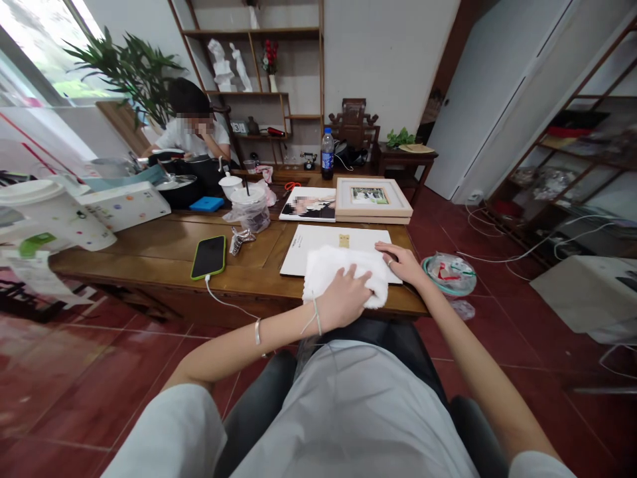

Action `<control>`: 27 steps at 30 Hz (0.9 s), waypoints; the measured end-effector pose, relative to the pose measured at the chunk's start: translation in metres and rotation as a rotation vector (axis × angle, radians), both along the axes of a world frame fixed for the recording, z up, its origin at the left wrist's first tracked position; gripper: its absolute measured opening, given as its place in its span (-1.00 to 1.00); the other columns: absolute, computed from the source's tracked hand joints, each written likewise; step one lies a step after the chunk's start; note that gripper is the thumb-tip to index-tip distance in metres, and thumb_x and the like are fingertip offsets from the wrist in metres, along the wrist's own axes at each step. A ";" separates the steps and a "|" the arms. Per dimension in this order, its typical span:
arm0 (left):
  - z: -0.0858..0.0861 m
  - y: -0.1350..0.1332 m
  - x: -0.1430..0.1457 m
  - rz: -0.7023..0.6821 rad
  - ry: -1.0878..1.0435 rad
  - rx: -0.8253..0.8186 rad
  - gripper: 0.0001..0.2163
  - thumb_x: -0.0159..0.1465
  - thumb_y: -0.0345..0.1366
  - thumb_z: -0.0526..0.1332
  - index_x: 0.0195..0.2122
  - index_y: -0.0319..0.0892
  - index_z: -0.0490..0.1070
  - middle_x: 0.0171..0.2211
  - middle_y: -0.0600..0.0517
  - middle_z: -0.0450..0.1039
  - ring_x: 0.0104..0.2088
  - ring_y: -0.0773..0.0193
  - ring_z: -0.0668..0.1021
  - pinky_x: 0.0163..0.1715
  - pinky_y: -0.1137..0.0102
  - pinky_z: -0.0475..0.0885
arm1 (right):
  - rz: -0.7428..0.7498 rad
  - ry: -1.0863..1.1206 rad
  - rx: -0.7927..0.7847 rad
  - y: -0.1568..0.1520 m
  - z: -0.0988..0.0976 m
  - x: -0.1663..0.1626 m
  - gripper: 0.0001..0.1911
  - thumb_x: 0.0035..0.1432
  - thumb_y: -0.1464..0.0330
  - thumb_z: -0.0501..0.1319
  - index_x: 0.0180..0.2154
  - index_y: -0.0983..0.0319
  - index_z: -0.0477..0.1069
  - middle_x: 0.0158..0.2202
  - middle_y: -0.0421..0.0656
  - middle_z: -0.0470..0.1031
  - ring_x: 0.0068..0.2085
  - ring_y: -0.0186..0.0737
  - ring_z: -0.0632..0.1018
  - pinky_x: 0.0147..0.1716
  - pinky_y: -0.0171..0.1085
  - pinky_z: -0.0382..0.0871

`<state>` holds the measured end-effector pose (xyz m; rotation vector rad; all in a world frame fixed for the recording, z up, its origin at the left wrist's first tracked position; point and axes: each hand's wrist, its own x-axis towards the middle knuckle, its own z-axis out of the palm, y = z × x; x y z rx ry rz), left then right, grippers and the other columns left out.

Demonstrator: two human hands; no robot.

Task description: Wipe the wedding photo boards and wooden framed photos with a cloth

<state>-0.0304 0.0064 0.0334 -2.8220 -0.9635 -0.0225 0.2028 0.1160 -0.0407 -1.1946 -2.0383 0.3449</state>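
Note:
My left hand [343, 295] presses down on a white cloth [332, 264] that lies on a white board [323, 242] at the near edge of the wooden table [164, 245]. Its fingers curl over the cloth. My right hand [402, 261] lies flat with fingers stretched out on the board's right side, beside the cloth. A small yellow mark [344, 239] shows on the board just beyond the cloth.
Behind the board stand a wooden picture frame [373, 199] and a photo print [308, 203]. A green-cased phone [209, 256] on a cable lies to the left, near a plastic cup [249, 206]. A person [192, 129] sits at the far end. Cables cross the floor at right.

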 end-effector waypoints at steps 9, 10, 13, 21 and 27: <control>-0.011 0.088 0.018 0.157 -0.068 -0.060 -0.65 0.29 -0.38 0.12 0.10 -0.20 0.37 0.34 -0.17 0.05 0.26 -0.08 0.23 0.15 0.08 0.24 | -0.036 -0.018 -0.012 -0.001 0.001 0.000 -0.66 0.15 0.44 0.11 -0.10 0.12 0.56 0.06 -0.15 0.52 0.12 -0.08 0.49 0.19 -0.04 0.28; -0.011 0.099 0.021 0.159 -0.074 -0.070 -0.64 0.30 -0.37 0.11 0.12 -0.21 0.35 0.34 -0.17 0.06 0.27 -0.07 0.21 0.16 0.08 0.23 | -0.035 -0.014 -0.010 -0.001 0.001 0.000 -0.66 0.15 0.44 0.12 -0.10 0.12 0.56 0.06 -0.16 0.52 0.12 -0.09 0.49 0.19 -0.05 0.28; -0.011 0.123 0.027 0.162 -0.103 -0.072 -0.64 0.33 -0.36 0.08 0.15 -0.23 0.32 0.32 -0.19 0.10 0.26 -0.04 0.21 0.17 0.08 0.21 | -0.031 -0.006 -0.010 -0.002 0.002 0.000 -0.66 0.15 0.43 0.12 -0.09 0.13 0.56 0.06 -0.15 0.52 0.12 -0.10 0.50 0.19 -0.06 0.28; -0.023 0.093 0.036 0.201 -0.043 0.066 -0.65 0.33 -0.45 0.03 0.10 -0.22 0.41 0.32 -0.18 0.11 0.25 -0.11 0.23 0.15 -0.01 0.20 | -0.008 -0.021 0.007 -0.005 0.007 -0.003 -0.61 0.13 0.46 0.09 -0.07 0.14 0.55 0.04 -0.15 0.54 0.08 -0.07 0.52 0.14 -0.08 0.33; -0.025 0.013 0.039 0.191 -0.043 0.090 -0.69 0.35 -0.39 0.04 0.00 -0.20 0.52 0.29 -0.25 0.15 0.22 -0.29 0.28 0.08 -0.15 0.25 | -0.013 -0.004 -0.026 -0.005 0.009 -0.002 -0.57 0.06 0.51 0.10 -0.06 0.15 0.55 0.05 -0.14 0.53 0.12 -0.05 0.49 0.17 -0.06 0.30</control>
